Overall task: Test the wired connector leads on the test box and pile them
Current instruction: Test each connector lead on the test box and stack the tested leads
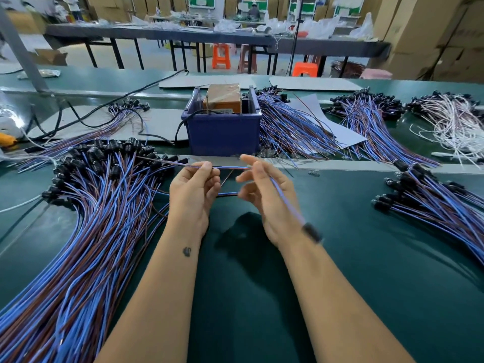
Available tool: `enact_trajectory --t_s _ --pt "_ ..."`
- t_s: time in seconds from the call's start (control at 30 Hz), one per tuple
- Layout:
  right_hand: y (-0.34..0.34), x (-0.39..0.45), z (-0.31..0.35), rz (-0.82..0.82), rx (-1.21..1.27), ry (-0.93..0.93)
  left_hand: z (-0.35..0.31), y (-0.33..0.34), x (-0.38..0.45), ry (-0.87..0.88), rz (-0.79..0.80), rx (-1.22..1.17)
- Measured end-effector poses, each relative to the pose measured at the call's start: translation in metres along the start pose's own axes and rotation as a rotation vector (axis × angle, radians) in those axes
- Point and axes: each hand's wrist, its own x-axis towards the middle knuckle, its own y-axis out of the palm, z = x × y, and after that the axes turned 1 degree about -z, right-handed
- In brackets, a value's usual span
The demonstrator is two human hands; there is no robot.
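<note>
My left hand (195, 189) pinches a blue and brown wired lead (230, 168) that runs across to my right hand (264, 195). The right hand's fingers are spread around the same lead, and a blurred black connector (311, 232) hangs by my right wrist on a blue wire. The test box (222, 98), brown and taped, sits inside a blue plastic bin (222, 132) just beyond my hands. A big pile of leads with black connectors (104, 184) lies at my left. Another pile (432, 203) lies at my right.
More lead bundles (293, 127) lie right of the bin, with further purple (366, 113) and white (450, 121) bundles behind. A black power cable (104, 106) snakes from the bin to the left. The green bench top (262, 284) lies beneath my forearms.
</note>
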Motion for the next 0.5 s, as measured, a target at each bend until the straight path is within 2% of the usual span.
enact_trajectory --t_s 0.1,0.2,0.3,0.4,0.5 --pt "-0.014 0.006 0.004 -0.218 0.032 0.039 0.002 -0.001 0.000 0.089 -0.073 0.055" --pt "-0.021 0.008 0.008 -0.300 0.103 0.060 0.007 0.001 -0.005 0.199 -0.103 0.184" --pt "-0.026 0.008 0.017 -0.352 0.349 0.070 0.016 0.002 -0.016 0.410 -0.072 0.529" --pt "-0.041 0.006 0.028 -0.425 0.320 0.079 0.025 0.003 -0.033 0.581 0.097 0.959" --pt "-0.068 0.005 0.046 -0.447 0.066 0.087 0.036 0.017 -0.060 0.802 0.473 1.220"
